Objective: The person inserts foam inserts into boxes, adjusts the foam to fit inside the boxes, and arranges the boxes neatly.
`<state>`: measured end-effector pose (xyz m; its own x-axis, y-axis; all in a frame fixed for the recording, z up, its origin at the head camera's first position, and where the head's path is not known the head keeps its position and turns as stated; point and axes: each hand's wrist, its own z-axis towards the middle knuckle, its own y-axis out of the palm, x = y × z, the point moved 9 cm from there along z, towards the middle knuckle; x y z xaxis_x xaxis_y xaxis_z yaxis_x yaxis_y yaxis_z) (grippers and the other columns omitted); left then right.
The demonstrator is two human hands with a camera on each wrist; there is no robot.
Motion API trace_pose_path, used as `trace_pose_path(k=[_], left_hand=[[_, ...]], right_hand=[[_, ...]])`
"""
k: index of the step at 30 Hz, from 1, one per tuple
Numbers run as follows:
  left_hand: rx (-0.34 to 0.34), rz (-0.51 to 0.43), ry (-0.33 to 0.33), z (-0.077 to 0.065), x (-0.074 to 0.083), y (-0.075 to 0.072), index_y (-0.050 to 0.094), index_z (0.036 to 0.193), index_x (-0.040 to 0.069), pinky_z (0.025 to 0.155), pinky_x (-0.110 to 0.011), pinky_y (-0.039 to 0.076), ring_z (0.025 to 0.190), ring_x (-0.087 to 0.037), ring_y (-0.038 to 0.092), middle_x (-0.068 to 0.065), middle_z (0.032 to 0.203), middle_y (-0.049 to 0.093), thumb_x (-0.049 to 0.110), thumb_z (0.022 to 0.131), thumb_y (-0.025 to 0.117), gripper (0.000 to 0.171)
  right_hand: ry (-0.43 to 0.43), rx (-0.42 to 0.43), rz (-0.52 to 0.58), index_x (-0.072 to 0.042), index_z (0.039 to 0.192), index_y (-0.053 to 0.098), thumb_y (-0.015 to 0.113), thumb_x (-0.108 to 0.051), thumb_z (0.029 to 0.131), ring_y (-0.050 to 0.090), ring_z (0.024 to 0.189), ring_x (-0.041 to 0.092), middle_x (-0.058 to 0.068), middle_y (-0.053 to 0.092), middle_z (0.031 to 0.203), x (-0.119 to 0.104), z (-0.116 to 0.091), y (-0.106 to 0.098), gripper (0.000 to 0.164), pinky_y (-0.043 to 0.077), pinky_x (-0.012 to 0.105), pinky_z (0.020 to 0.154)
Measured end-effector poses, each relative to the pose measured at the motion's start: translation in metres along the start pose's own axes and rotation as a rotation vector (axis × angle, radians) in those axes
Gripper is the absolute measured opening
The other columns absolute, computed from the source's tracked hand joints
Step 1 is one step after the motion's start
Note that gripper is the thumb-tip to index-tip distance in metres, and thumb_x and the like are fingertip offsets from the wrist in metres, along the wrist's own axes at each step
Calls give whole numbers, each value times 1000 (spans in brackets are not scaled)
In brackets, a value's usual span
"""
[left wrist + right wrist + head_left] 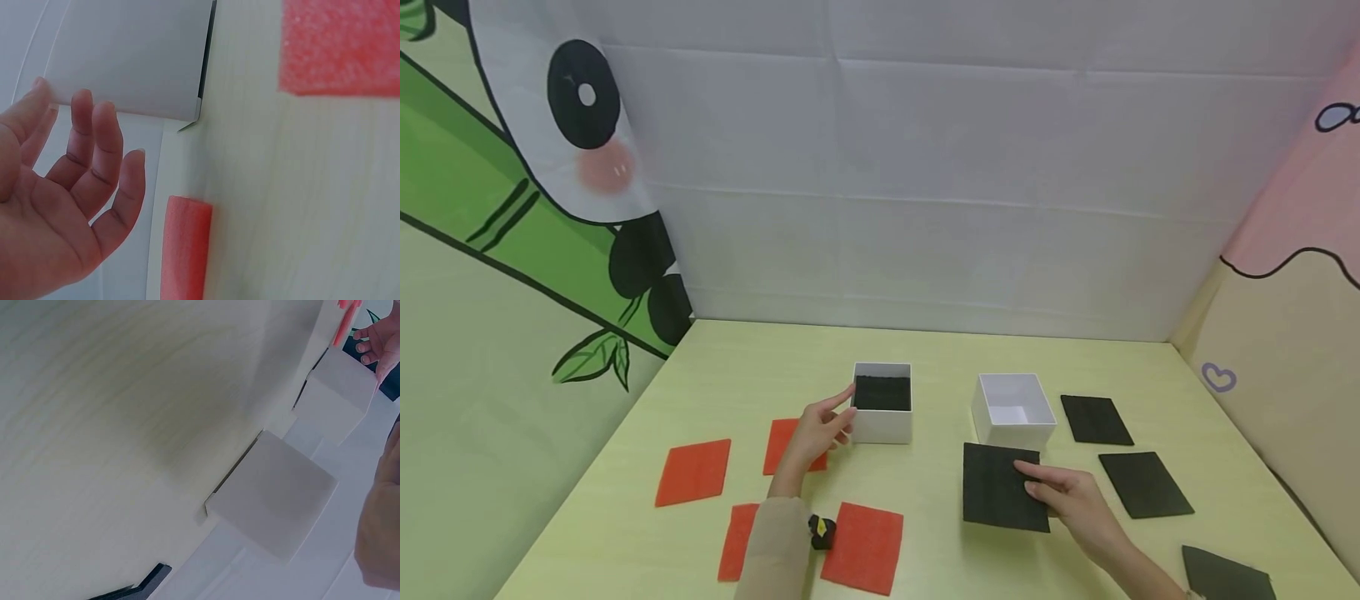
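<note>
In the head view my left hand reaches to a white box at the middle of the table. Its index finger and thumb lie along the box's left side, while the other fingers bend loosely. A black square pad lies inside that box. My right hand pinches another black square pad by its right edge, thumb on the near face. This pad is held in front of a second white box, whose inside shows bare white walls. The right wrist view shows both boxes but not the held pad.
Red square pads lie on the left side: one far left, one behind the left hand, two nearer the front. Black pads lie on the right, at the back, middle and front. A white cloth wall stands behind.
</note>
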<state>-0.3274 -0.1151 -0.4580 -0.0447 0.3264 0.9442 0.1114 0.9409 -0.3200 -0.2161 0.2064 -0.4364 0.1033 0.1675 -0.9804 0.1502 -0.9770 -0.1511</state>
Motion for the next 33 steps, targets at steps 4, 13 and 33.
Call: trace_pose_path(k=[4, 13, 33], left_hand=[[0, -1, 6, 0, 0, 0, 48, 131, 24, 53, -28, 42, 60, -24, 56, -11, 71, 58, 24, 86, 60, 46], [-8, 24, 14, 1, 0, 1, 45, 132, 23, 54, -27, 43, 61, -23, 57, -9, 72, 58, 28, 87, 58, 48], [10, -4, 18, -3, 4, 0, 48, 131, 23, 51, -31, 43, 61, -30, 57, -11, 69, 57, 19, 87, 59, 45]], right_hand=[[-28, -19, 26, 15, 121, 45, 52, 0, 87, 61, 88, 13, 32, 42, 123, -4, 4, 7, 38, 49, 30, 71], [-77, -42, 59, 15, 123, 42, 45, 5, 88, 59, 91, 11, 33, 40, 124, -13, 13, 22, 37, 49, 29, 72], [-151, -19, 112, 13, 124, 43, 46, 7, 88, 59, 88, 9, 31, 43, 123, -28, 36, 44, 37, 49, 29, 71]])
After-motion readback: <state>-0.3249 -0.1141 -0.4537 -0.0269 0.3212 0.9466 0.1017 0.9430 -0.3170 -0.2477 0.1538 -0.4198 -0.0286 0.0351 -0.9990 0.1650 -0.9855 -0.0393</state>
